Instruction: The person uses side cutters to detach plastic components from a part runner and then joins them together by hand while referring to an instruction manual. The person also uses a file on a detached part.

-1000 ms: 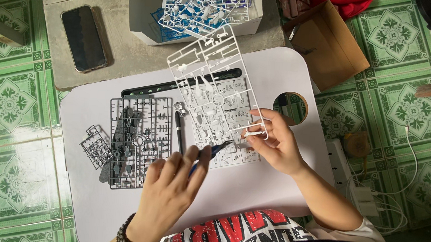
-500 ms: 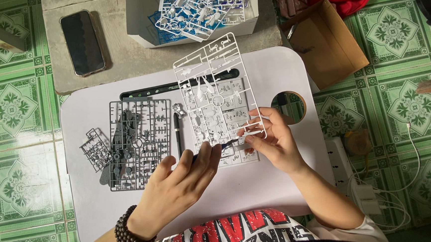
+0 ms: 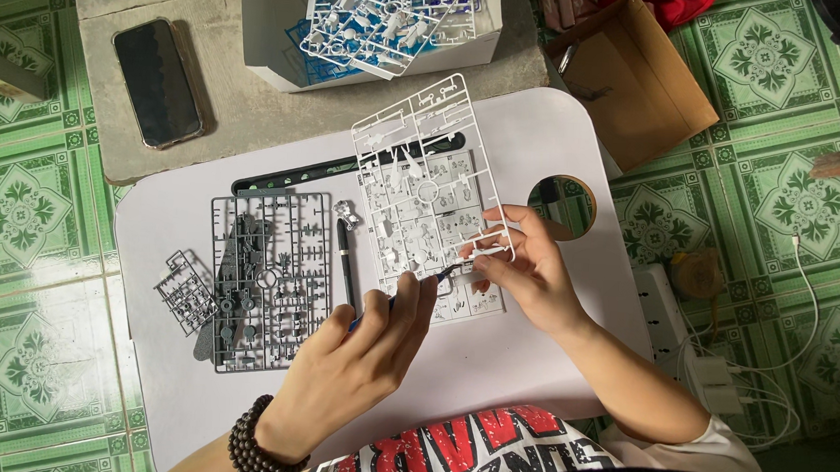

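My right hand (image 3: 527, 270) pinches the lower right corner of a white plastic parts frame (image 3: 426, 173), which it holds tilted above a printed sheet (image 3: 455, 301) on the white lap table (image 3: 543, 137). Gripped in my left hand (image 3: 366, 351), which wears a dark bead bracelet, is a blue-handled cutter (image 3: 442, 273); its tip touches the frame's lower edge next to my right fingers. A grey parts frame (image 3: 267, 277) lies flat just left of my left hand. A thin black tool (image 3: 346, 259) rests between the two frames.
A small grey frame piece (image 3: 186, 292) lies at the table's left. The table has a round hole (image 3: 563, 204). Behind it are a dark phone (image 3: 157, 82), an open box of white and blue frames (image 3: 385, 15) and a brown cardboard box (image 3: 638, 79). Cables (image 3: 723, 366) lie at right.
My left hand has moved up and right, bringing the cutter's tip to the white frame's lower edge. The white frame has shifted slightly in my right hand.
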